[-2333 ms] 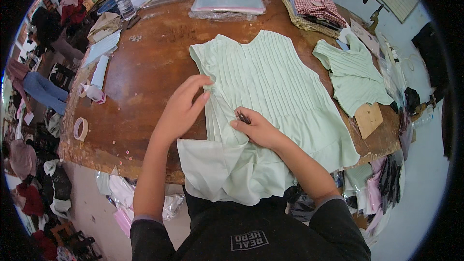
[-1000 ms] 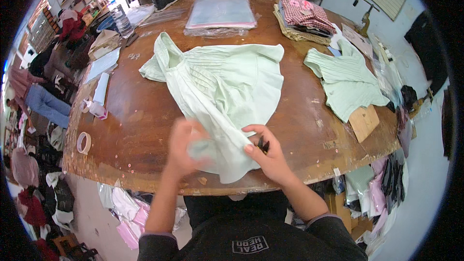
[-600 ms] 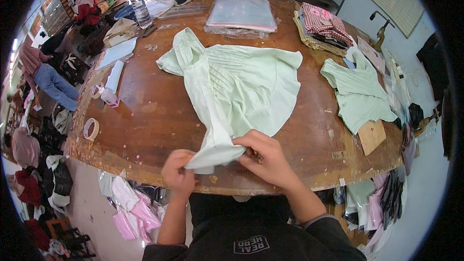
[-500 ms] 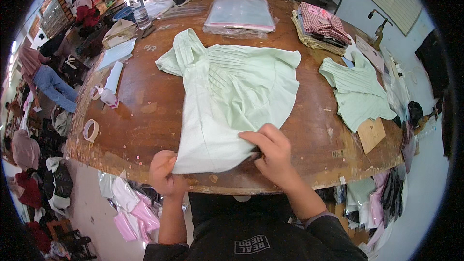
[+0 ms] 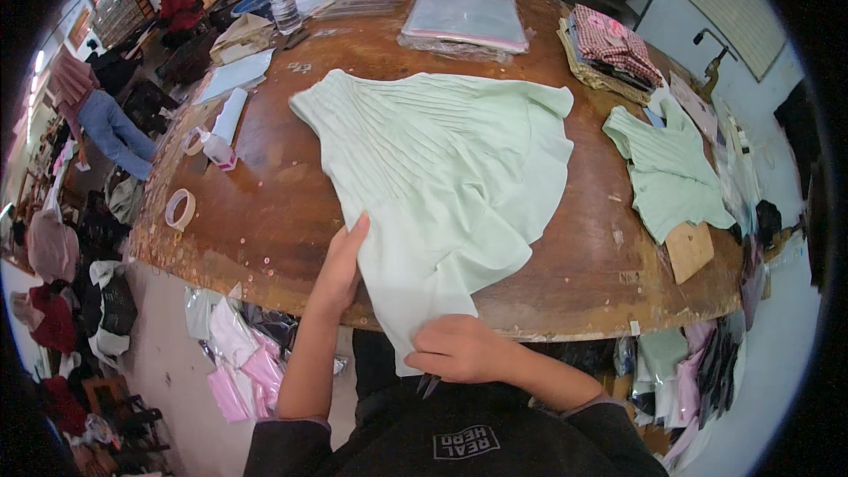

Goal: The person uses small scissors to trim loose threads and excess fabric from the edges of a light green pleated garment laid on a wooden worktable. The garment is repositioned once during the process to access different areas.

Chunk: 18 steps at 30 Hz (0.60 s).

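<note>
A pale green pleated garment (image 5: 450,168) lies spread over the wooden table, its lower corner drawn past the near edge toward me. My left hand (image 5: 340,269) grips the garment's left side, thumb on top and the other fingers partly hidden. Closed around the lower corner of the cloth is my right hand (image 5: 464,349), close to my body. Two dark pointed tips, like the blades of small thread snips (image 5: 428,385), stick out beneath that hand; the rest of the tool is hidden in the palm.
Another pale green garment (image 5: 671,168) lies at the right by a wooden board (image 5: 689,252). Folded clothes (image 5: 609,53) and clear plastic bags (image 5: 464,18) sit at the back. Left are a tape roll (image 5: 180,209), a small bottle (image 5: 218,150) and a water bottle (image 5: 283,4).
The garment has been turned and spread, so its strap part no longer shows. My left hand moved up along its side; my right hand pulled the corner down toward my body.
</note>
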{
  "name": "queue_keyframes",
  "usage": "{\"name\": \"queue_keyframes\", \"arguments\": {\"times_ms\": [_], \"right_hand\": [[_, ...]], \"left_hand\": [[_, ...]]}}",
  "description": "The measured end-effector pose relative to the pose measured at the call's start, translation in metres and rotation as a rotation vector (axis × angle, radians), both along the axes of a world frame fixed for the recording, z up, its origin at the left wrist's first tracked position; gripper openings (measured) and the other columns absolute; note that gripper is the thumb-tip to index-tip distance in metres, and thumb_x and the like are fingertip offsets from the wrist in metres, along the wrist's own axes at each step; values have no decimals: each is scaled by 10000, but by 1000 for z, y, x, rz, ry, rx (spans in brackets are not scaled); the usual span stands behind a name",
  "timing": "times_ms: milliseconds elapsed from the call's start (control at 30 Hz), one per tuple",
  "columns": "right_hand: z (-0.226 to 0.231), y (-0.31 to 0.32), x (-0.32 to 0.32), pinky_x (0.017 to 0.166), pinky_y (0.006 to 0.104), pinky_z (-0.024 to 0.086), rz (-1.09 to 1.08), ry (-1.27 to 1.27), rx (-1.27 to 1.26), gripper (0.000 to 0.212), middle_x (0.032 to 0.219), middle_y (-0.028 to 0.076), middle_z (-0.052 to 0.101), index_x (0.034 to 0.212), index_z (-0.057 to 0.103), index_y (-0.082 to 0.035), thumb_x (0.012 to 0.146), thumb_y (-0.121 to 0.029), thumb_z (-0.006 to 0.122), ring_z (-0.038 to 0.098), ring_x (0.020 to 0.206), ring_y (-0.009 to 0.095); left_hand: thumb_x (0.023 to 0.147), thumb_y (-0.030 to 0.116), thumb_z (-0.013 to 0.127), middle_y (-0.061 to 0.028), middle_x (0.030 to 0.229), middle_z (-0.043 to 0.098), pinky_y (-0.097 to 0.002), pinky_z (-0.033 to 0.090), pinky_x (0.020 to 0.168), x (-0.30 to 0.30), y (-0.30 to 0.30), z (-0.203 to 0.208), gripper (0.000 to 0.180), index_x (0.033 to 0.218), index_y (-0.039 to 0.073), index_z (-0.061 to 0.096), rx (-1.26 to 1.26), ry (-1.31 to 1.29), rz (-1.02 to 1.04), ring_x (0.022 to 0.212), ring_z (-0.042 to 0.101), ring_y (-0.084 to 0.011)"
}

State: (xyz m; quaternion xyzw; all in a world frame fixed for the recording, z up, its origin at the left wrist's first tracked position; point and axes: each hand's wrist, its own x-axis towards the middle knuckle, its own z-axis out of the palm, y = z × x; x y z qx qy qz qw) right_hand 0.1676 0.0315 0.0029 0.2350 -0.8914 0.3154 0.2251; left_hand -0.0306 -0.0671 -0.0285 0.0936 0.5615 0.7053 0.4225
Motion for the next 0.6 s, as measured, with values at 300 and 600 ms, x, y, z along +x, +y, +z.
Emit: {"name": "queue_keyframes", "arguments": {"times_ms": [300,600], "right_hand": [[11,27,-4,600,342,466,-80,-535,-425,349,788,88,553,1074,617,-45,822,-269,706,583,681,226],[-17,46,-114,658,328,452,-540,-580,-711,338,771,104,579,968,593,15,944,-322,584,530,685,174]], "left_hand": [[994,562,322,-166,1340,528,-376,428,1035,-1,33,-3,706,1383,-18,422,357,-262,293,1198,548,-273],[1002,347,444,-104,1166,618,-305,487,891,9,46,-18,458,1249,-23,551,282,-67,402,1038,601,-178]]}}
